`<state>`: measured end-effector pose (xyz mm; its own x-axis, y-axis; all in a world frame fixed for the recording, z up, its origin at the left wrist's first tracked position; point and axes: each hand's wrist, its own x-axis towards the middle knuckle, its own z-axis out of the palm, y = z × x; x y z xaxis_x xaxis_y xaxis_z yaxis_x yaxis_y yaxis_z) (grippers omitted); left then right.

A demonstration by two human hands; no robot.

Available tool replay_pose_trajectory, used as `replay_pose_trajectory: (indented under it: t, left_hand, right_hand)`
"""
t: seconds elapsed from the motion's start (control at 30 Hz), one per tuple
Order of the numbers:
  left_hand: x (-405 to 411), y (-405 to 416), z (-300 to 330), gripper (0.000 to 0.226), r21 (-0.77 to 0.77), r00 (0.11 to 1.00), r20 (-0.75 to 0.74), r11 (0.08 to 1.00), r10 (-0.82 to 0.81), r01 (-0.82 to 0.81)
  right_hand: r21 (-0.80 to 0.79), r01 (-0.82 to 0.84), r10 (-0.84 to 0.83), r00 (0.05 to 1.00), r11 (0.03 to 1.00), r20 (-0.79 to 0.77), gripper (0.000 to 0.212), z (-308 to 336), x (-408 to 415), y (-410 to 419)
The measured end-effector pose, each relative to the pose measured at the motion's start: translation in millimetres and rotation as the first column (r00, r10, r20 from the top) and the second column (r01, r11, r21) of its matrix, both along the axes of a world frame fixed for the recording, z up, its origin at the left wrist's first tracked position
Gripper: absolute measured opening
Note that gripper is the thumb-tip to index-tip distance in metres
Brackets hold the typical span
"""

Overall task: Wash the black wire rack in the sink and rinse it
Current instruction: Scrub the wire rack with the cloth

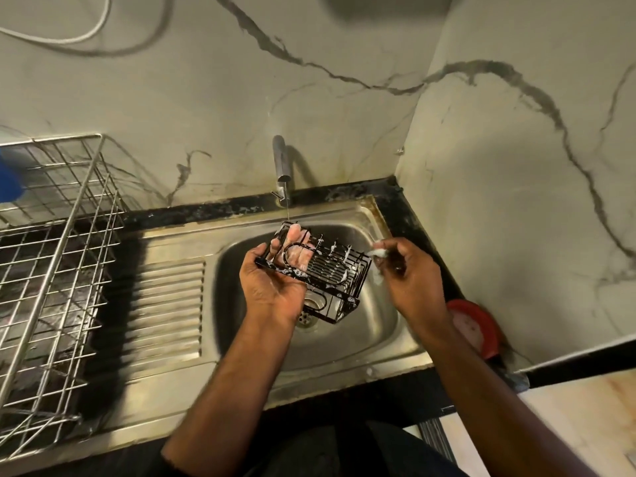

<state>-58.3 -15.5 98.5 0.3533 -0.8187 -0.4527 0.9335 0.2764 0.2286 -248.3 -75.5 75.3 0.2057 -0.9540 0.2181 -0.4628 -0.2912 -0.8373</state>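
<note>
Keep your left hand (275, 280) gripping the soapy black wire rack (320, 270) over the sink (347, 342); scrub every wire with the sudsy scrubber (378, 253) your right hand (411, 280) pinches.

red tub (476, 330) half hidden, blue object (8, 179) cropped

Marble-look wall (344, 46) with dark veins runs behind the steel faucet (282, 166) and turns a corner to its right. Left of the faucet sits a wire drying basket (51, 235) on black counter (213, 211); dim, yellowish light throughout.
</note>
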Motion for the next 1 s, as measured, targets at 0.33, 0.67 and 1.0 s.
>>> replay_pose_trajectory:
  t: [0.33,0.67,1.0]
  left_hand:
    - [4.5,-12.2,1.4,0.052,0.057,0.999,0.011,0.998,-0.033,0.032]
    - [16.0,-17.6,-16.6,0.034,0.218,1.0,0.017,0.976,0.009,-0.013]
    - [-8.6,-28.4,-22.5,0.034,0.232,0.995,0.055,0.97,-0.087,0.072]
  right_hand:
    - [0.27,0.015,0.008,0.996,0.963,-0.086,0.033,0.3,17.1,-5.0]
    - [0.277,-0.18,0.109,0.961,0.944,0.255,0.03,40.8,28.4,-2.7]
    - [0.26,0.002,-0.106,0.917,0.966,0.384,0.028,46.4,-8.8,-5.3]
